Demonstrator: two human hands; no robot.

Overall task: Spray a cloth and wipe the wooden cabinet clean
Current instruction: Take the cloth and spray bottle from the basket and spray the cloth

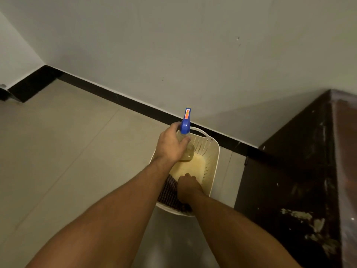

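Observation:
My left hand [171, 145] grips a clear spray bottle [185, 132] with a blue trigger head, held above a cream perforated basket [209, 151] on the floor. My right hand [188, 187] reaches down inside the basket and closes on a dark checked cloth [170, 192] that lies against the basket's near side. The dark wooden cabinet [293, 180] stands at the right, its side scuffed with pale patches where the finish has flaked off.
Pale floor tiles [67, 151] spread to the left and toward me. A grey wall [193, 55] with a black skirting board [135, 104] runs behind the basket. The basket sits close to the cabinet's left side.

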